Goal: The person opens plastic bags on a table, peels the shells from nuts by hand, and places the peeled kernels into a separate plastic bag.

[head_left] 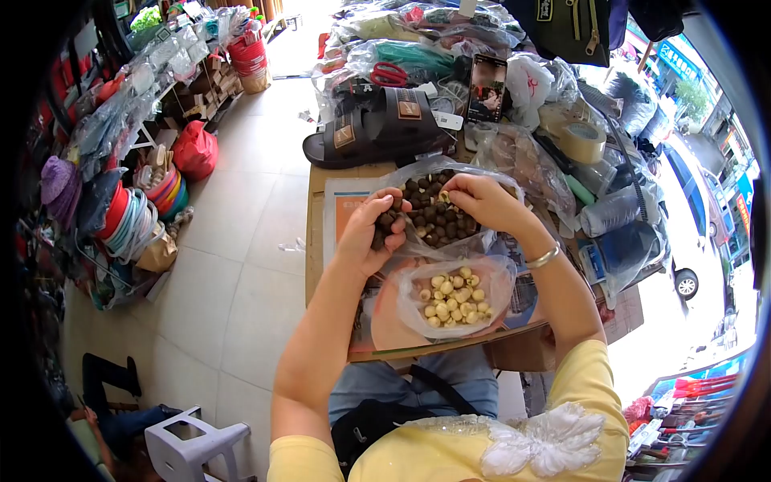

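Note:
My left hand [363,234] is curled around several dark brown round nuts [385,223] at the left edge of an open clear plastic bag [482,243]. More dark nuts [440,210] fill that bag. Over the bag, my right hand [487,202] has its fingertips pinched at a small pale yellow piece [444,195]; whether it is a shell scrap or a kernel I cannot tell. Nearer to me, a second clear bag [503,283] lies open with several cream-coloured peeled kernels [454,299] in it.
Both bags rest on a cardboard-topped table [321,265]. Behind them are dark sandals [377,128], a propped phone [487,88], red-handled scissors [389,74] and a tape roll [582,141]. A stool [193,442] and a seated person's legs [112,394] are at lower left.

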`<state>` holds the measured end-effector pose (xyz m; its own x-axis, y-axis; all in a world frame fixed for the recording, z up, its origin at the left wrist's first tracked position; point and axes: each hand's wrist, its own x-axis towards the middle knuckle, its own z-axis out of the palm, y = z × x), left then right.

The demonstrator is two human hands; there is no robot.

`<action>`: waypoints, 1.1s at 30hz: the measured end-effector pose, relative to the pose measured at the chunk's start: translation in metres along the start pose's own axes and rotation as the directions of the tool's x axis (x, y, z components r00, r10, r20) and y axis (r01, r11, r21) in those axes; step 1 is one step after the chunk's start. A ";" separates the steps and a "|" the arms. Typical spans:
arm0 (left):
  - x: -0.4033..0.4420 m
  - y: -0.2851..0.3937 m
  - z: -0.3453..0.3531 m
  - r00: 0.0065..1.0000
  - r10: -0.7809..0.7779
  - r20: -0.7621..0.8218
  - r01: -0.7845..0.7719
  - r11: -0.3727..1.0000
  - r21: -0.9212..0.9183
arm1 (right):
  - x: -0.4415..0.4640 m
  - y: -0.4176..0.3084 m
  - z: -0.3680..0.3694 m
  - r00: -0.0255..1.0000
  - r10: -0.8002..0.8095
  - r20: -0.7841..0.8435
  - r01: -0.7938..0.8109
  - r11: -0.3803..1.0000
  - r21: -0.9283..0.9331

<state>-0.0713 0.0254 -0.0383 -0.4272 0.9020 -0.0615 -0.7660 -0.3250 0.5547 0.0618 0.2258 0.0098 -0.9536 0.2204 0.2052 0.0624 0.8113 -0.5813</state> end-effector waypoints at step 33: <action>0.001 0.003 -0.003 1.000 -0.013 0.013 0.013 1.000 -0.010 | 0.019 -0.012 0.011 0.999 0.050 -0.005 -0.050 0.979 -0.199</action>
<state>-0.0752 0.0246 -0.0389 -0.4115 0.9096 -0.0579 -0.7760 -0.3163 0.5456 0.0394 0.2143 0.0116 -0.9477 0.2634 0.1801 0.1674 0.8909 -0.4222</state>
